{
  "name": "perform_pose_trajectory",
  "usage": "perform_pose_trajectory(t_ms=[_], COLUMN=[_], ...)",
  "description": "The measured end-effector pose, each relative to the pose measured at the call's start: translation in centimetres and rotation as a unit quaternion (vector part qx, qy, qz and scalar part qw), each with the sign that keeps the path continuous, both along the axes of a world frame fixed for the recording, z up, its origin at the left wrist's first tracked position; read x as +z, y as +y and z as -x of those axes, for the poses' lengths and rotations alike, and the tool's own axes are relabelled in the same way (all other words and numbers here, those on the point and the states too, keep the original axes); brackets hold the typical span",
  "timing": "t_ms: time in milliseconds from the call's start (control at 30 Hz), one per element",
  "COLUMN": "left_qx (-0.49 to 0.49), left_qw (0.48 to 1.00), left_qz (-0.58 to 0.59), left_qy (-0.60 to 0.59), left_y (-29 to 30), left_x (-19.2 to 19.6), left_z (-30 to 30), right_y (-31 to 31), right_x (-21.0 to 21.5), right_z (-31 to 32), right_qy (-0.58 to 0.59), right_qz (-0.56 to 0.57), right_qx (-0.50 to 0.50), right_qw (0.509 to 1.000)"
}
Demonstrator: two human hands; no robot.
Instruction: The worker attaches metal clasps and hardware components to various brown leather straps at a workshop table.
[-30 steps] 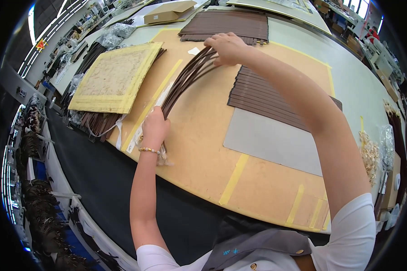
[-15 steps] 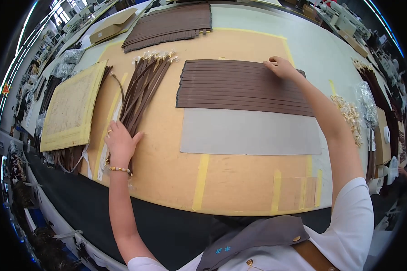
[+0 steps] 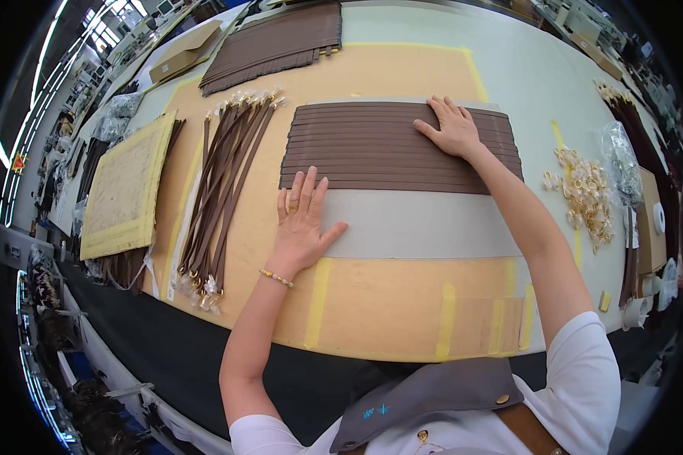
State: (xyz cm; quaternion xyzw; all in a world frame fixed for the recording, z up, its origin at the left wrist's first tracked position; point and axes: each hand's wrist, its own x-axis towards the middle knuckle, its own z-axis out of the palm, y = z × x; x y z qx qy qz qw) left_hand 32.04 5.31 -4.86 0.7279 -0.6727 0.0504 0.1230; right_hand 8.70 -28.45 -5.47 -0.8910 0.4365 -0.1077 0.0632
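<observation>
Dark brown flat strips [image 3: 357,152] lie side by side across a pale grey sheet [image 3: 417,227], whose near part is uncovered. Against the left end of the sheet my left hand [image 3: 300,227] rests flat, its fingers spread and their tips at the strips' lower left corner. My right hand [image 3: 451,130] lies open on top of the strips, toward their right end, with the fingertips near the far edge. Neither hand grips anything. Left of the strips is a bundle of narrow brown straps [image 3: 224,178] with gold-coloured, plastic-wrapped hardware at both ends.
More brown strips [image 3: 281,38] are stacked at the far left. A yellow-edged board [image 3: 125,186] sits on other brown pieces at the left. Gold-coloured metal fittings [image 3: 588,193] are heaped at the right beside a clear plastic bag [image 3: 621,163]. Yellow tape [image 3: 319,303] marks the tan tabletop.
My left hand has left the strap bundle and moved right to the sheet's left end. My right hand's fingers have gone from curled to spread, and it has shifted slightly left.
</observation>
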Motion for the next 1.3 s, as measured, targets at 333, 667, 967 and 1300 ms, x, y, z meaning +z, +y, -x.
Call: perform_pose_trajectory(t_ms=[333,667,967,1300], left_qx=[-0.019,-0.050,-0.059,-0.054], left_qw=[0.995,0.993,0.991,0.989], left_qz=[-0.095,-0.109,-0.118,-0.134], left_qy=[-0.029,-0.001,-0.029,-0.018], left_y=[3.1,8.1,11.3,15.0], left_x=[1.0,1.4,1.6,2.5], left_z=[2.1,4.7,7.1,9.3], right_y=[6.0,11.0,14.4,18.5], right_x=[0.0,-0.8,-1.1,-0.5], right_z=[3.8,6.9,9.6,12.5], right_qy=[0.000,-0.015,-0.028,-0.051], right_qz=[-0.007,-0.029,-0.002,-0.038], right_qx=[-0.014,0.004,0.011,0.028], right_qw=[1.000,0.999,1.000,0.998])
